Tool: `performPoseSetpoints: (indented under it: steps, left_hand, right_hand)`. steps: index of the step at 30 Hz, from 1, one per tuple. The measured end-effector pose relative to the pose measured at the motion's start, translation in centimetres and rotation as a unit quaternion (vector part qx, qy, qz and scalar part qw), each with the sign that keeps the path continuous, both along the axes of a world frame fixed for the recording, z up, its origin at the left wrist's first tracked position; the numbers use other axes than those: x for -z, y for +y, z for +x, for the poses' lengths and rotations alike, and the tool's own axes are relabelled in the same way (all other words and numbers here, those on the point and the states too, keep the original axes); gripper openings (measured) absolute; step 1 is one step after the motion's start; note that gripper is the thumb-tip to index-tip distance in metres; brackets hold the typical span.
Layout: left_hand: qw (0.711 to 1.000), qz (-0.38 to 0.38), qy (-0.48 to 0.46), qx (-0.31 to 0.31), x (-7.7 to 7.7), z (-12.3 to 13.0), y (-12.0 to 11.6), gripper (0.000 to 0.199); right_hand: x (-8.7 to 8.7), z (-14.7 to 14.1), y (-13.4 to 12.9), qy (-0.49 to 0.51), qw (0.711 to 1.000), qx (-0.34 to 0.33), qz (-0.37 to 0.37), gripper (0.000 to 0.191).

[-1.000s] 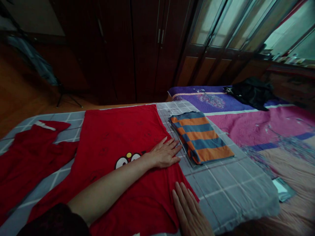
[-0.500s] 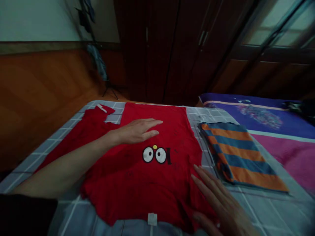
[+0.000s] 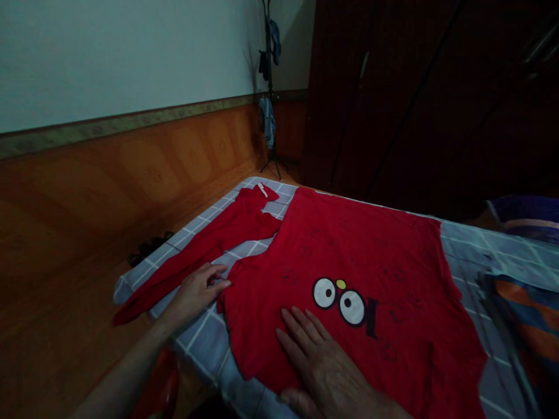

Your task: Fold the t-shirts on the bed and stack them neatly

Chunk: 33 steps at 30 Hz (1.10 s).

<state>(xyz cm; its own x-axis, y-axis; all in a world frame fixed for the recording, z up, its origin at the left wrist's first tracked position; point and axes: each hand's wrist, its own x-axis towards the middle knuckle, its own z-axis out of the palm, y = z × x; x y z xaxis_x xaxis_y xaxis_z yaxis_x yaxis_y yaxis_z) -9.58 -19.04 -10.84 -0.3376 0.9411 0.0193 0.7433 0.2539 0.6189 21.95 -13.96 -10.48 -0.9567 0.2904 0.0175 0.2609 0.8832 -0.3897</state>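
A red T-shirt with two cartoon eyes and a yellow dot printed on it lies spread on a grey checked bed cover. My right hand rests palm down on the shirt, just below the print, fingers stretched out. At the shirt's left edge is my left hand, its thumb and forefinger apart with a gap between them; the fingertips reach the sleeve edge. A second red garment, long and narrow with a white label, lies left of the shirt, beyond my left hand.
An orange and blue striped folded cloth lies at the right. A coat stand with clothes stands in the corner beside a dark wardrobe. Something red and shiny shows below the bed edge at the lower left.
My view has turned left. My left hand has moved from above the shirt's middle to its left edge. My right hand has gone from the shirt's right side onto its front.
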Motion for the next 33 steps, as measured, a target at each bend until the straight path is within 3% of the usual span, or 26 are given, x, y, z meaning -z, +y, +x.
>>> performPoseSetpoints:
  steps: [3, 5, 8, 10, 16, 22, 25, 29, 33]
  left_hand:
    - [0.999, 0.017, 0.036, 0.031, -0.5, 1.7, 1.7, 0.020]
    - [0.998, 0.021, -0.019, 0.048, -0.9, 1.7, 2.9, 0.019]
    - [0.988, 0.020, -0.154, -0.005, -1.1, 0.3, 3.8, 0.023]
    - [0.981, 0.026, -0.183, -0.057, -1.0, -0.7, 3.6, 0.025]
    - [0.996, 0.003, -0.066, -0.065, -0.2, -0.8, 1.9, 0.045]
    - [0.999, -0.017, 0.002, -0.038, 0.0, -0.3, 2.1, 0.014]
    - [0.998, 0.021, 0.031, -0.044, -0.3, -0.3, 2.3, 0.015]
    - [0.990, 0.071, 0.122, 0.017, -0.9, 1.1, 3.7, 0.017]
    - [0.980, 0.048, 0.173, 0.083, -1.2, 3.4, 7.1, 0.020]
  right_hand:
    - [1.4, 0.0, 0.0, 0.011, 0.999, -0.001, 0.030, 0.072]
    - [1.5, 0.1, 0.0, 0.022, 0.999, -0.007, 0.046, 0.073]
    - [0.7, 0.4, -0.1, 0.045, 0.995, -0.009, 0.083, 0.070]
    - [0.0, 0.7, -0.3, 0.073, 0.991, 0.001, 0.115, 0.064]
    - [-0.2, 0.9, -0.4, 0.137, 0.975, 0.014, 0.176, 0.059]
    - [-0.1, 0.7, -0.2, 0.118, 0.973, 0.003, 0.199, 0.055]
    - [-1.1, 1.0, -0.2, 0.122, 0.974, 0.009, 0.189, 0.053]
    - [-1.8, 1.3, -0.5, 0.136, 0.974, 0.020, 0.178, 0.053]
    - [-1.2, 1.2, -0.4, 0.128, 0.979, 0.015, 0.160, 0.055]
